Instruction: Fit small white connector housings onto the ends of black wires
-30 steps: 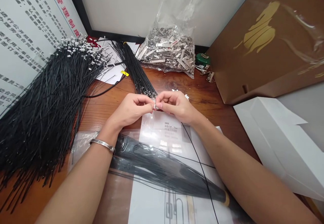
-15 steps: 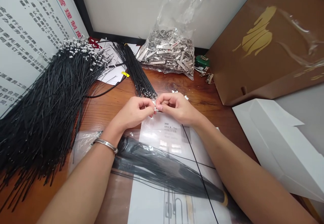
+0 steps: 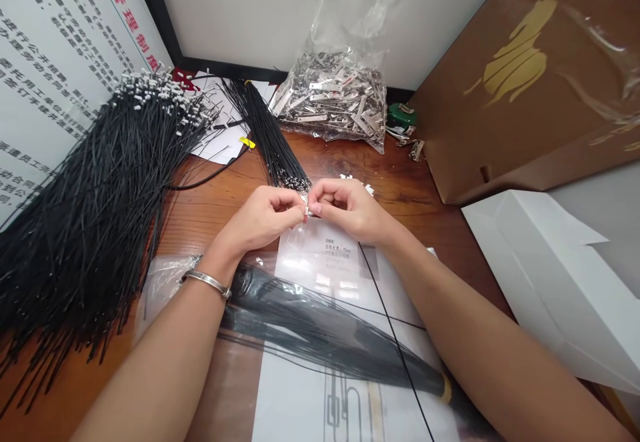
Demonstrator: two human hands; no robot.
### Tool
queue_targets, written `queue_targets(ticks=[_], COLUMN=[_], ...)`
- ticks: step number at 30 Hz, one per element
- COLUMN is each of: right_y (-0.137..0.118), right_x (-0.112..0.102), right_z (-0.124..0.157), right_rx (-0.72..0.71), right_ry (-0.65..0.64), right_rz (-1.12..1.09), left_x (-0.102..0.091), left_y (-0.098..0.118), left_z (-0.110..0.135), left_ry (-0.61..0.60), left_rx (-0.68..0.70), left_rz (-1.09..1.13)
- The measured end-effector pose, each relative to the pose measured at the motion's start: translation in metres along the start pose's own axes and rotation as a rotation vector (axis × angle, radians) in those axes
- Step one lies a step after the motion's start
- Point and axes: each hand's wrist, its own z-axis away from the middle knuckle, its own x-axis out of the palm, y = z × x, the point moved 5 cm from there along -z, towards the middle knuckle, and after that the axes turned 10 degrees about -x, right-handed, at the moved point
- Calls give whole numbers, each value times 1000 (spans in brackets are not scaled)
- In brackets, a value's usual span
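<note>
My left hand (image 3: 263, 219) is closed in a pinch on a small white connector (image 3: 307, 209). Fingertip to fingertip with it, my right hand (image 3: 357, 212) pinches the end of a black wire (image 3: 383, 295), whose length runs down past the right wrist to the bottom of the view. The fingers hide most of the joint between wire and connector. Just beyond the hands lies a bundle of black wires (image 3: 277, 142) with shiny metal ends. A few loose white connectors (image 3: 369, 189) lie behind the right hand.
Below my hands, a clear plastic bag of black wires (image 3: 320, 335) covers part of a printed sheet (image 3: 290, 402). A heap of wires with white ends (image 3: 85, 195) fills the left. Behind stand a bag of metal clips (image 3: 335, 102), a green tape measure (image 3: 401, 117) and a brown box (image 3: 480, 129).
Both hands keep their pinch, fingertips together at the connector. The view has shifted slightly; nothing has visibly been let go.
</note>
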Motion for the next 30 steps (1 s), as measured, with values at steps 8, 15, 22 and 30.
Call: queue_targets(ticks=[8, 15, 22, 30], right_y=[-5, -5, -6, -1], right_x=[1, 2, 4, 3], right_z=[-1, 0, -1, 0], right_rx=[-25, 34, 79, 129], right_ry=[11, -21, -20, 21], right_rz=[113, 102, 51, -92], left_x=[0, 0, -1, -3], left_y=[-1, -1, -3, -3], left_z=[0, 0, 1, 0], left_ry=[28, 24, 77, 75], left_rx=[6, 11, -29, -34], left_rz=[-22, -51, -2, 11])
